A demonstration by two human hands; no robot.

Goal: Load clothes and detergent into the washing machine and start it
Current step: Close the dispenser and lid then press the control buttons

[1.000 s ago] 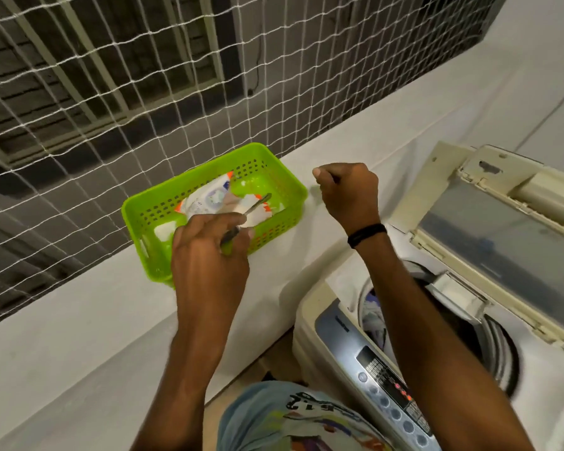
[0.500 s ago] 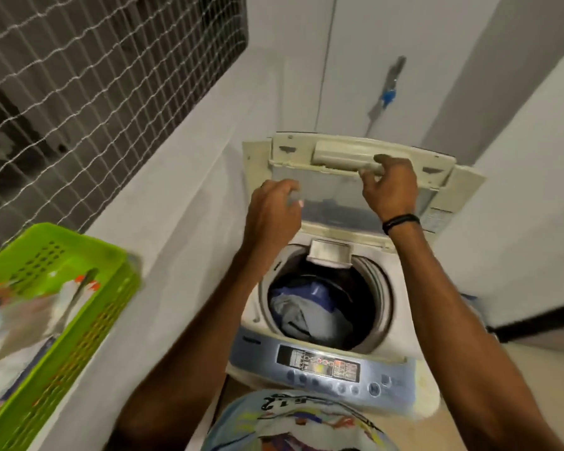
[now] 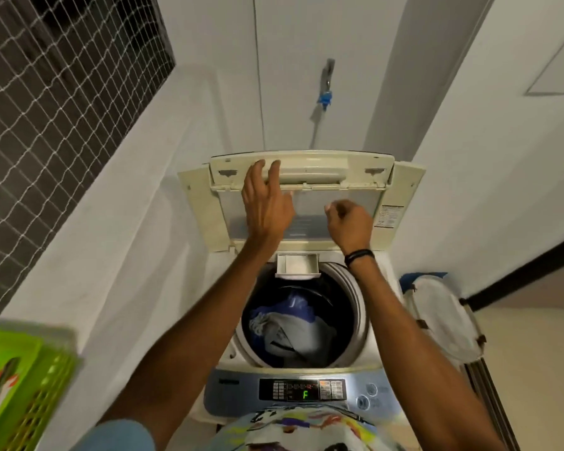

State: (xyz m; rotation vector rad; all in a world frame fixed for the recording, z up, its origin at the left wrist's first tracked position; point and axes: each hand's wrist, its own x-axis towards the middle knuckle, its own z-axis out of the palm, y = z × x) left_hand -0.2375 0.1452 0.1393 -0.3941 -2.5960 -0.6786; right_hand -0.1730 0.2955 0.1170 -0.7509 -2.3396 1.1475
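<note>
Washer (image 3: 302,362) sits at frame centre, lid (image 3: 302,196) raised upright at the back, clothes (image 3: 290,327) piled in the drum, detergent tray (image 3: 297,265) pulled out at the drum's far rim, panel (image 3: 303,389) showing a green F. Left hand (image 3: 266,203) is spread, fingertips resting on the lid's top edge, not closed around it. Right hand (image 3: 350,222) hangs loosely curled in front of the lid, holding nothing; green basket (image 3: 30,385) at lower left.

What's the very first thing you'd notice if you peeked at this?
Two hands reach up the middle: the left hand has its fingers on the raised lid of the washing machine, and the right hand is loosely curled beside it. Below them, blue and white clothes sit in the drum, and a green F glows on the panel.
</note>
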